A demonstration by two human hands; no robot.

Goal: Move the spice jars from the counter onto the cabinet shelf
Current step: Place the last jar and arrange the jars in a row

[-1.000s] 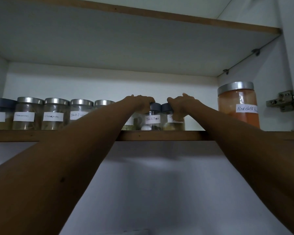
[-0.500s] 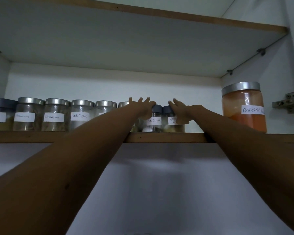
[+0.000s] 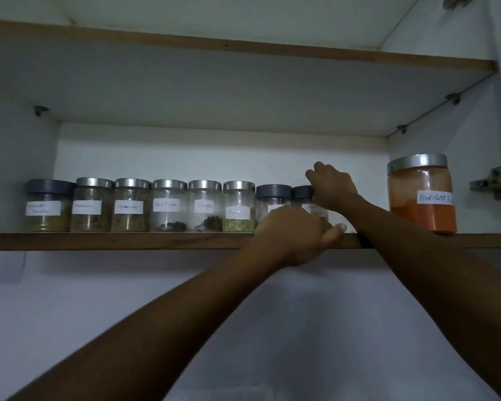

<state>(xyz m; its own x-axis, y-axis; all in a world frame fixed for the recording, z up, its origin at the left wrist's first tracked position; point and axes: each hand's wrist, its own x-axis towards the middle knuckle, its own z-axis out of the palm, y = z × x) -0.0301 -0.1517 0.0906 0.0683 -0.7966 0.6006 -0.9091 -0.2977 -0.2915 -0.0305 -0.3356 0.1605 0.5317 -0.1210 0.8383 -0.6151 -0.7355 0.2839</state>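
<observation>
While lined up label-out along the brown-edged cabinet shelf [image 3: 99, 241], presumably for easy reading: small clear glass spice jars [image 3: 168, 205], legible "Black Pepper", "Cloves", "Fennel". Left hand [image 3: 294, 237], loosely curled, empty, low at the edge. Right hand [image 3: 331, 188] wrapped around dark-lidded jar [image 3: 302, 195]. At 3 o'clock, big orange-filled jar [image 3: 421, 195], "Red chilli".

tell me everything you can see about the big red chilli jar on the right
The red chilli jar is a clear, wide container, larger than the others on the shelf, with a silver metal-looking lid. Orange-red powder fills the lower part and dusts the wall above. A white handwritten label reading "Red chilli" sits on its front, its end cut off by the curve. The jar stands upright at the right end of the wooden shelf, apart from the row, and neither hand touches it.
</observation>
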